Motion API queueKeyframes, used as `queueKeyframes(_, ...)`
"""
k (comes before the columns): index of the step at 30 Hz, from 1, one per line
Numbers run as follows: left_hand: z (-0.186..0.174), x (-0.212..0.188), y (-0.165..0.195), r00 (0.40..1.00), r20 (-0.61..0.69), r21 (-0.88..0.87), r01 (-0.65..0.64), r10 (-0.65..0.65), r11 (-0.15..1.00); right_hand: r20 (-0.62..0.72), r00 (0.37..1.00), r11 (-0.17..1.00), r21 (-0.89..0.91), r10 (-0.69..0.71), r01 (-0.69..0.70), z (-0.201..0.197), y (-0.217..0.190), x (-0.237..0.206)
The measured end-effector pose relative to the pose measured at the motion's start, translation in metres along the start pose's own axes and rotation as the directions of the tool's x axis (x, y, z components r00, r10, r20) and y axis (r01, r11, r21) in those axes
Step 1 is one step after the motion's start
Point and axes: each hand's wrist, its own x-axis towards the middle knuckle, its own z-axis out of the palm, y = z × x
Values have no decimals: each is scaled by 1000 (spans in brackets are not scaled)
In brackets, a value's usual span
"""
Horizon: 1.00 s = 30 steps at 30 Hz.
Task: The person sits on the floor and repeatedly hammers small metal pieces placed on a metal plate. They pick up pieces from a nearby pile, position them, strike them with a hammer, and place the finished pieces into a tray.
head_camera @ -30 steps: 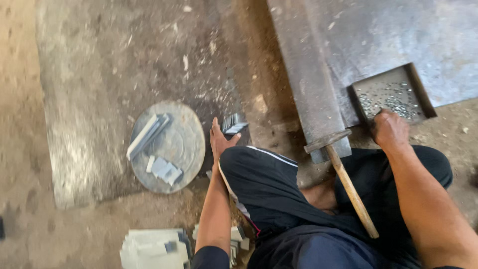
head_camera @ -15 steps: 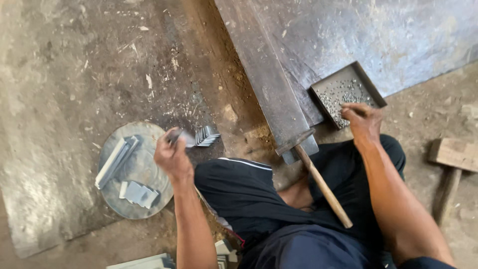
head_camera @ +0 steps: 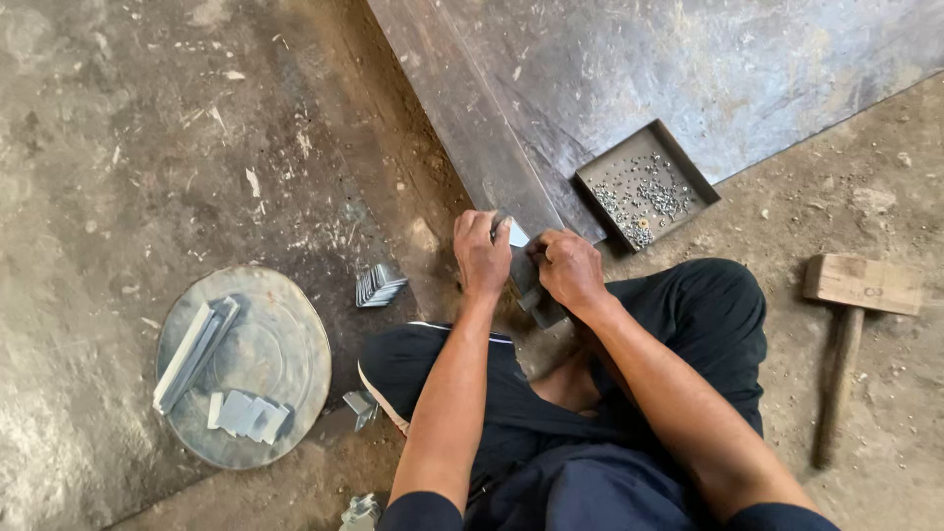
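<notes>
My left hand [head_camera: 482, 251] and my right hand [head_camera: 570, 267] meet at the near end of a long dark steel bar [head_camera: 462, 108] that lies on the ground. Between them shows a small pale metal piece [head_camera: 517, 234]. Fingers of both hands are curled onto it and hold it against the bar's end. A dark block-like object [head_camera: 539, 303] sits just under my right hand; I cannot tell what it is. My crossed legs in dark trousers [head_camera: 688, 324] are right below the hands.
A shallow square metal tray [head_camera: 600, 177] of small fasteners lies right of the bar. A wooden mallet [head_camera: 851, 315] lies at the far right. To the left, a round metal lid [head_camera: 285, 354] carries flat metal strips, with a stack of bent metal clips [head_camera: 379, 285] beside it.
My left hand left the clips near the round lid and moved right to the bar's end. My right hand left the tray and came down-left to meet it. The view shifted.
</notes>
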Motion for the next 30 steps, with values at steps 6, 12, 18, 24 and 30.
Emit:
queueKeyframes(6,1,-8,-7,1000,1,-95,2,-2,996,-58,983,964,214,172,-156,-40,-6,-38)
queueKeyframes(12,-2,-6,-3,997,73,-155,-13,24,988,365,855,927,-82,369,-366,-71,-19,-124)
queueKeyframes(18,-6,-10,-3,994,97,-187,-25,44,982,541,666,657,250,514,-711,-98,-32,-126)
queueKeyframes(24,-6,-14,-4,992,77,-137,-84,96,987,187,946,949,128,263,-289,-92,-43,-106)
queueKeyframes(30,-6,-14,-7,990,94,-107,-96,106,990,231,946,974,-45,226,-222,-85,-53,-100)
